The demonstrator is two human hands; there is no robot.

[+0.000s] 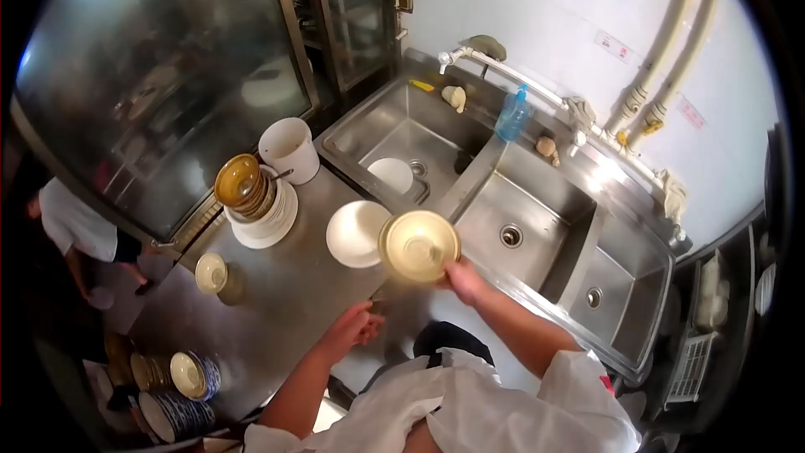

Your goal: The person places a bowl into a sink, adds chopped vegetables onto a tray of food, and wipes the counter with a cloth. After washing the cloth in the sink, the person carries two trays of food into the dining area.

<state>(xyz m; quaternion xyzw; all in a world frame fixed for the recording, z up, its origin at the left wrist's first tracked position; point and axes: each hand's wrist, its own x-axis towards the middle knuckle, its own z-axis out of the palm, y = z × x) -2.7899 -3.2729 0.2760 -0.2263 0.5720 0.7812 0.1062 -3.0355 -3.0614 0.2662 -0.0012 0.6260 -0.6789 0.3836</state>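
Note:
My right hand [463, 280] grips the rim of a pale yellow bowl [417, 239], its thumb at the edge and its inside facing up toward me. The bowl is over the counter's edge by the sinks, beside a white bowl [352, 235] on the counter. My left hand [356, 327] hovers lower, near the counter's front edge, with its fingers curled together. A small dark shape shows at those fingertips, too unclear to name. Further left stand a small yellow bowl [211, 273] and a stack of white plates [277, 222] topped with brown bowls [239, 180].
A white bucket [289, 149] stands behind the plate stack. Three steel sinks lie to the right; the far one holds a white dish [391, 175]. A blue pump bottle [513, 113] stands behind them. Blue-patterned bowls [176, 415] are stacked lower left. A person [80, 222] is beyond the counter.

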